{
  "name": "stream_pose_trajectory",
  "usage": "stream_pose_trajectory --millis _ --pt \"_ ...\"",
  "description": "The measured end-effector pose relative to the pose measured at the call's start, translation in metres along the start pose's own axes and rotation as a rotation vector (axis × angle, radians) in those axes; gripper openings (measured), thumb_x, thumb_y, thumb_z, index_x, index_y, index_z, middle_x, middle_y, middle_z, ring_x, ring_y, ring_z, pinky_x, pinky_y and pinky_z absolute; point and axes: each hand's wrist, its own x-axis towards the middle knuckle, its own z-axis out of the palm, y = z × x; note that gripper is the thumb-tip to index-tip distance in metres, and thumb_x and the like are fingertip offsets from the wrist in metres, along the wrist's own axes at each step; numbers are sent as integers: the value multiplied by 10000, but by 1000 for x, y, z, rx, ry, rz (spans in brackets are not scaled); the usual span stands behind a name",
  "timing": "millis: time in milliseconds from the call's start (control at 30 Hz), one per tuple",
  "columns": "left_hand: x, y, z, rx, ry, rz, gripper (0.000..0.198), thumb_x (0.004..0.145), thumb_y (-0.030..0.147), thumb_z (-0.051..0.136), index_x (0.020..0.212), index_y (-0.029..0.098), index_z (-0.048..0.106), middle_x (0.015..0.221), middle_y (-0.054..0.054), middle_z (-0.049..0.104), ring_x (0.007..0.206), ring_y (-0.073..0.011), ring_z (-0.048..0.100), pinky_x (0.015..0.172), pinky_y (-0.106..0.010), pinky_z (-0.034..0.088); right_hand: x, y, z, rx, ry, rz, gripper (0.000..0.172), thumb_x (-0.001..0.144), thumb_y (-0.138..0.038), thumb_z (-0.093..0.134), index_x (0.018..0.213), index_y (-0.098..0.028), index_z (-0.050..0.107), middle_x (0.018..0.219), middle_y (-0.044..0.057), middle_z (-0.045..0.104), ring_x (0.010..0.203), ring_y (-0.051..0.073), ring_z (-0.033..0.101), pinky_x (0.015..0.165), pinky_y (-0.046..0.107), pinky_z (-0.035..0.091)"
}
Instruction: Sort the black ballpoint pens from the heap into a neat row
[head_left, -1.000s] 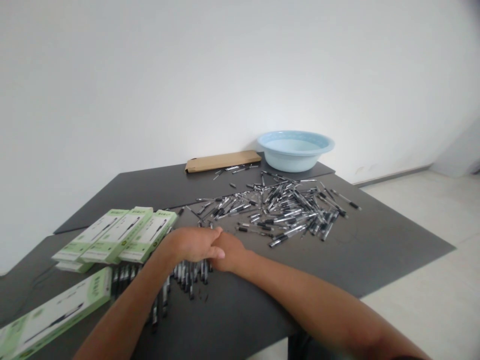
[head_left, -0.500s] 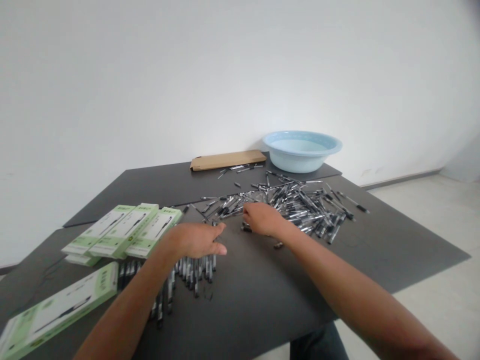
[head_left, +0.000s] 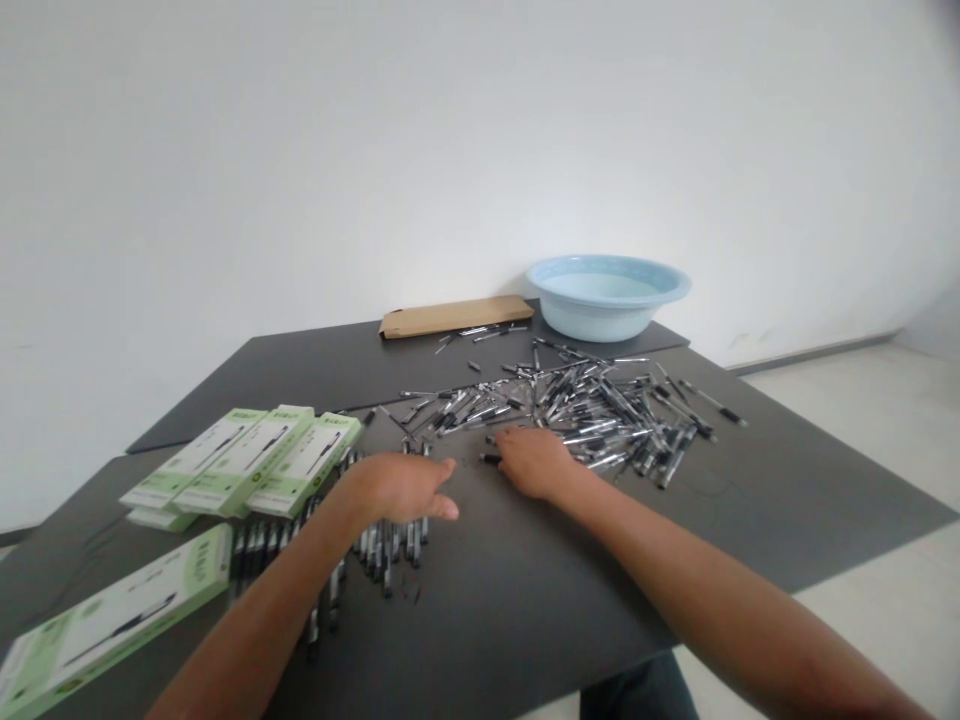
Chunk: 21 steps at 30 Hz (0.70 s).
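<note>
My left hand is over the lined-up pens on the dark table, thumb and forefinger apart, with nothing seen between them. My right hand rests at the near left edge of the loose pile of black and clear pens. Its fingers bend down onto pens whose dark ends stick out on the left; whether it grips one is hidden. More pens in the row lie partly under my left forearm.
Green and white pen boxes are stacked at the left, with another box nearer. At the back stand a light blue basin and a flat brown cardboard piece. Several pens lie beside the cardboard.
My right hand has moved slightly nearer and to the right, and its fingers have loosened from a fist. My left hand has barely moved.
</note>
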Motion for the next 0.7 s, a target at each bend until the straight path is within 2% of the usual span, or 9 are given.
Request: stream_pose_trajectory --millis 100,233,333,367,467,600,700 --pt "1 1 1 13 2 1 695 950 470 472 1540 131 326 1405 -204 562 1231 -324 586 963 -366 463 4 -1 1 74 45 -3 208 864 -144 537 1019 -111 672 1101 211 693 1018 315 663 868 392 476" --pt "2 2 2 16 24 11 688 950 469 468 1534 129 340 1385 -213 578 1216 -338 595 954 -389 472 14 9 -5 231 174 26 141 872 -231 531 957 -152 612 1019 155 696 951 271 652 815 362 468" --pt "2 2 3 9 22 20 694 944 467 479 1529 117 348 1340 -220 614 1189 -345 614 949 -399 477 23 18 -7 600 241 24 59 867 -245 485 863 -193 514 812 36 653 740 162 616 668 262 453" --pt "2 3 3 9 22 23 693 943 465 481 1527 115 352 1326 -220 625 1181 -345 620 948 -400 479 24 20 -6 916 232 25 44 837 -238 499 825 -201 477 722 0 612 633 137 574 594 240 426" --pt "4 4 5 5 37 33 688 941 464 482 1520 110 367 1308 -221 638 1166 -349 628 944 -407 483 26 21 0 1316 177 15 104 782 -272 494 831 -216 421 629 -59 544 454 92 466 469 214 363" --pt "7 4 6 17 25 13 702 942 466 476 1531 107 342 1346 -225 609 1187 -347 615 950 -405 479 24 20 8 1482 123 -6 241 727 -321 554 914 -206 455 648 -56 586 431 84 485 443 208 370" --pt "10 5 6 34 5 2 703 946 466 463 1541 119 322 1382 -213 582 1211 -331 600 962 -389 472 25 22 10 1615 74 -24 276 695 -304 621 908 -201 481 658 -41 629 447 90 534 440 204 394"
